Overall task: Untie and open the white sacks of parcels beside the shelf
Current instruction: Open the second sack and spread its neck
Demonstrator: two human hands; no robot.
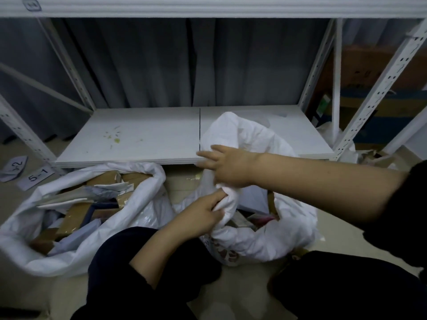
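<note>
White right sack (254, 241), near the shelf (143, 125): left hand (203, 215) and right hand (227, 168) both clench its bunched rim; left sack (143, 199) lies open.

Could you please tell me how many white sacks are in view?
2. One white woven sack, open on brown boxes, lies at left; the other white sack sits right of it, gripped by the left hand. White material behind the right shelf post may be another.
</note>
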